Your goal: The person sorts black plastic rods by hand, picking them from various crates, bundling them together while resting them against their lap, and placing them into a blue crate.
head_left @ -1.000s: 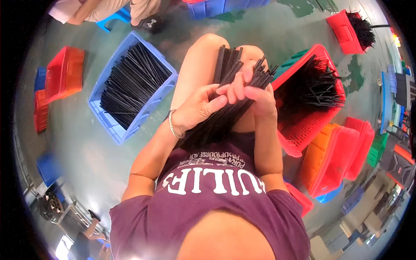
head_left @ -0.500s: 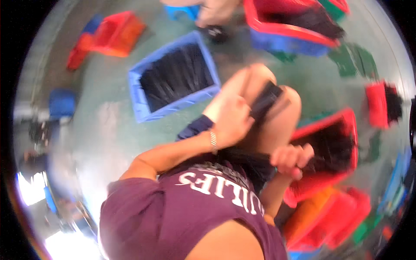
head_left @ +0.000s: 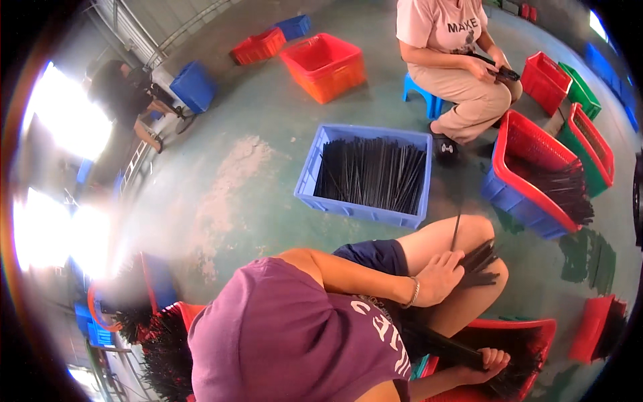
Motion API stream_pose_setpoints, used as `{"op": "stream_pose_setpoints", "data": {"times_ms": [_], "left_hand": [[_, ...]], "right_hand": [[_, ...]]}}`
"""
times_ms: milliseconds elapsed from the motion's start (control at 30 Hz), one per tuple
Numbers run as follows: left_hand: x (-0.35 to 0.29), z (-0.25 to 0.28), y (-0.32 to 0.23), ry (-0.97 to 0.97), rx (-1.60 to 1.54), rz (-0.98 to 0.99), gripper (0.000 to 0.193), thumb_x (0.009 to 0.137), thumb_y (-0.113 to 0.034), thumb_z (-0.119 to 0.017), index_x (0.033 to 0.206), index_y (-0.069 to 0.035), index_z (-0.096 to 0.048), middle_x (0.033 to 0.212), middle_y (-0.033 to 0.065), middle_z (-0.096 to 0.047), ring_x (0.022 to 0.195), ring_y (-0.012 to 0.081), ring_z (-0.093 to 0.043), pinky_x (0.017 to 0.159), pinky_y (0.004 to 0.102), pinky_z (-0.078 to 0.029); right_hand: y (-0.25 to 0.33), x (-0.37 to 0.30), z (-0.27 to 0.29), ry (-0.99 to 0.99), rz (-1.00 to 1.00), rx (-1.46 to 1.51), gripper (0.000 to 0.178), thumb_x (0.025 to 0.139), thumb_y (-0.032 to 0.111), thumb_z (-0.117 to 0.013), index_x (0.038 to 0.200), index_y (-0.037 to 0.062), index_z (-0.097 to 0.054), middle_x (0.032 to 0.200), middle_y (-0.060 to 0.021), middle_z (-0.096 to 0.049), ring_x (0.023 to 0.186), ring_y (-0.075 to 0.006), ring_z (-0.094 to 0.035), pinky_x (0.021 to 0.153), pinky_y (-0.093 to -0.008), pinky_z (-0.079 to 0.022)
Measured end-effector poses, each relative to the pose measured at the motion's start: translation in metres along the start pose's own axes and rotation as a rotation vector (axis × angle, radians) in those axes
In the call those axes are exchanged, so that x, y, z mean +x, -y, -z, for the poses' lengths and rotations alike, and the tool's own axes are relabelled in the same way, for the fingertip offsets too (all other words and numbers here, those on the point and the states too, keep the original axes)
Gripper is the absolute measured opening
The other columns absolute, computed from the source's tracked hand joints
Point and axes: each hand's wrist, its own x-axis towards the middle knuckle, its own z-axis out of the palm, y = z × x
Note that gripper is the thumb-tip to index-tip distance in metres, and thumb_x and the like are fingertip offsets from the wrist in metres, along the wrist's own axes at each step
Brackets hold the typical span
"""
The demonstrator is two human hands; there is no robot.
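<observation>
My left hand (head_left: 439,278) is closed over my thighs, and a single thin black strip (head_left: 457,231) stands up from its fingers. Beside those fingers a bunch of black strips (head_left: 478,266) lies across my knees. Lower down, my right hand (head_left: 494,360) is wrapped round the end of a thick bundle of black strips (head_left: 445,345) that runs back toward my lap. Under that hand is a red crate (head_left: 549,335) with more dark strips in it. In front of me a blue crate (head_left: 362,210) holds many long black strips lying side by side.
Across from me a person (head_left: 462,87) sits on a blue stool (head_left: 434,106), holding dark strips. To the right stands a red crate (head_left: 499,157) over a blue one. An orange-red crate (head_left: 325,70) sits farther off. Black strips (head_left: 164,355) fill containers at lower left.
The view has swung, bringing the seated person fully into sight and moving the blue crate rightward in the picture. Both my hands now appear lower and farther right. A single strip now stands from my left hand.
</observation>
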Motion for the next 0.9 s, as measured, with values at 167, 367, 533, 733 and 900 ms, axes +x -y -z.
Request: {"op": "stream_pose_setpoints", "data": {"times_ms": [167,367,533,733,900], "left_hand": [[0.007,0.000,-0.003,0.207,0.334,-0.146,0.012,0.070,-0.014,-0.053,0.067,-0.005,-0.061,0.079,0.0141,-0.057,0.093,0.0282,-0.052,0.082,0.0383,-0.040],[0.003,0.007,-0.007,-0.077,-0.091,-0.115,0.028,0.073,-0.004,-0.060,0.097,0.004,-0.049,0.107,0.0240,-0.039,0.098,0.0380,-0.044,0.090,0.0432,-0.036],[0.008,0.016,-0.006,-0.025,-0.225,0.016,0.015,0.078,-0.003,-0.058,0.091,0.001,-0.051,0.094,0.0166,-0.046,0.091,0.0294,-0.046,0.082,0.0347,-0.040],[0.011,-0.012,-0.034,0.026,-0.078,-0.141,0.028,0.080,-0.005,-0.058,0.100,0.007,-0.043,0.108,0.0256,-0.043,0.104,0.0398,-0.044,0.090,0.0432,-0.037],[0.014,-0.025,-0.040,0.058,-0.068,-0.095,0.040,0.071,-0.002,-0.065,0.101,0.006,-0.039,0.119,0.0271,-0.031,0.107,0.0419,-0.040,0.091,0.0428,-0.037]], "right_hand": [[0.004,-0.011,0.006,-0.174,-0.092,0.088,0.020,0.091,0.007,-0.040,0.072,0.0132,-0.038,0.058,0.0037,-0.032,0.049,-0.0065,-0.031,0.047,-0.0201,-0.033],[0.014,-0.013,0.016,-0.153,0.017,0.122,0.015,0.094,0.009,-0.042,0.079,0.0101,-0.040,0.064,0.0031,-0.032,0.055,-0.0071,-0.034,0.056,-0.0232,-0.033],[0.012,-0.011,0.019,-0.089,0.019,0.086,0.011,0.093,0.008,-0.043,0.083,0.0096,-0.040,0.063,0.0030,-0.032,0.054,-0.0067,-0.033,0.056,-0.0232,-0.033],[0.010,-0.008,0.019,-0.115,-0.008,0.086,0.011,0.093,0.008,-0.043,0.083,0.0094,-0.040,0.063,0.0031,-0.032,0.054,-0.0065,-0.033,0.056,-0.0234,-0.033],[0.014,-0.012,0.020,-0.114,0.023,0.097,0.010,0.093,0.008,-0.042,0.083,0.0093,-0.040,0.063,0.0030,-0.032,0.054,-0.0068,-0.033,0.057,-0.0238,-0.033]]}}
